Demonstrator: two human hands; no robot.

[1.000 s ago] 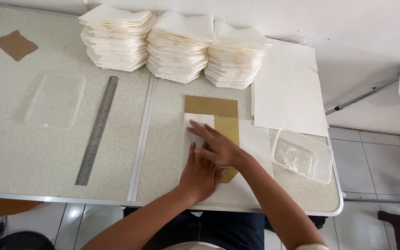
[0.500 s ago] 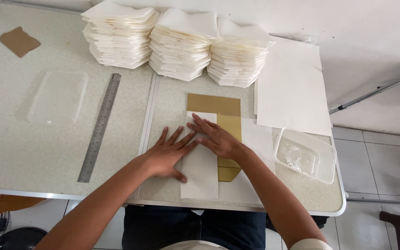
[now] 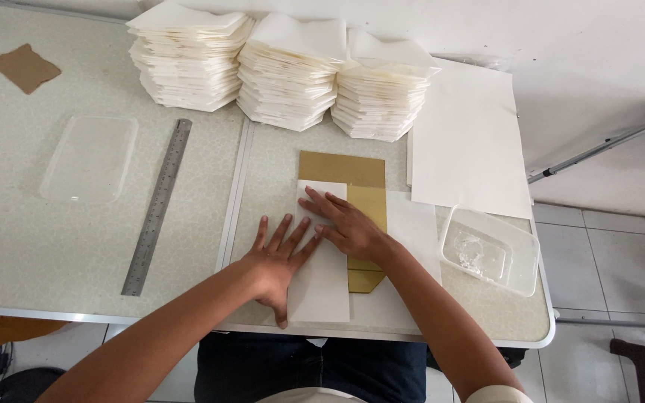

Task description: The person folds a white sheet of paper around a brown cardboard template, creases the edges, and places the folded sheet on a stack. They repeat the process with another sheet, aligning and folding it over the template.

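Folded white paper sheet (image 3: 321, 287) is pinned flat over tan cardboard template (image 3: 352, 186): left hand (image 3: 278, 261) splayed open, right hand (image 3: 349, 227) flat, fingers extended; nothing is gripped, crease is held down.

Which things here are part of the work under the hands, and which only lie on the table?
In use: left hand and right hand, flat on the folded white paper; brown card under it.

Lying about: steel ruler, clear lid, plastic tub, three stacks of folded paper, brown scrap, large white sheet.
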